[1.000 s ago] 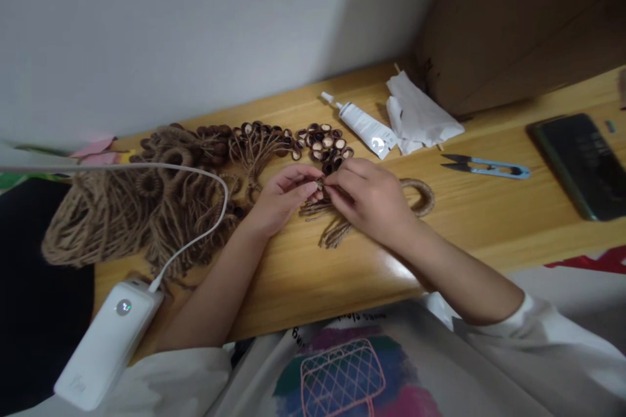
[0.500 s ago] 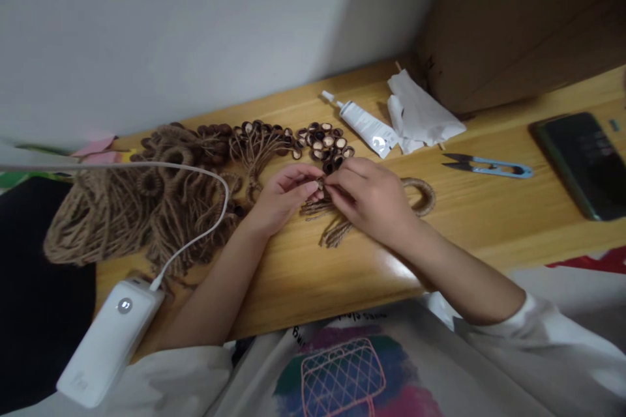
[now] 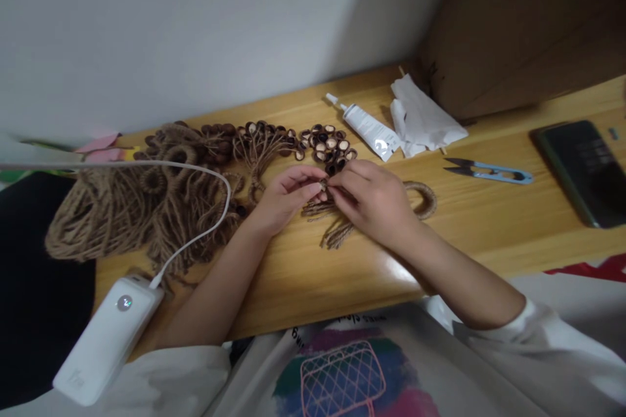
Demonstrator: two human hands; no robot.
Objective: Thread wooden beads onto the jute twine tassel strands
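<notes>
My left hand (image 3: 289, 199) pinches a small brown and pale piece (image 3: 323, 186), perhaps a nut shell half, between thumb and fingertips. Against that same piece press the closed fingertips of my right hand (image 3: 374, 199); what they grip is too small to make out. Loose jute twine ends (image 3: 337, 234) lie on the table below the fingers. A twine-wrapped ring (image 3: 426, 201) sticks out from behind my right hand. Just beyond the fingertips is a cluster of dark nut shell halves (image 3: 327, 141), several with pale insides.
Hanks of jute twine (image 3: 92, 218) and a knotted bundle with shells (image 3: 257, 150) lie left. A glue tube (image 3: 370, 130), crumpled tissue (image 3: 423, 117), thread snips (image 3: 489, 171) and a phone (image 3: 587, 169) lie right. A cabled white power bank (image 3: 105, 345) sits front left; a cardboard box (image 3: 518, 26) stands behind.
Both hands keep their pinch at almost the same spot, with only tiny finger movement. The whole view has shifted slightly. Nothing on the table has been picked up or put down.
</notes>
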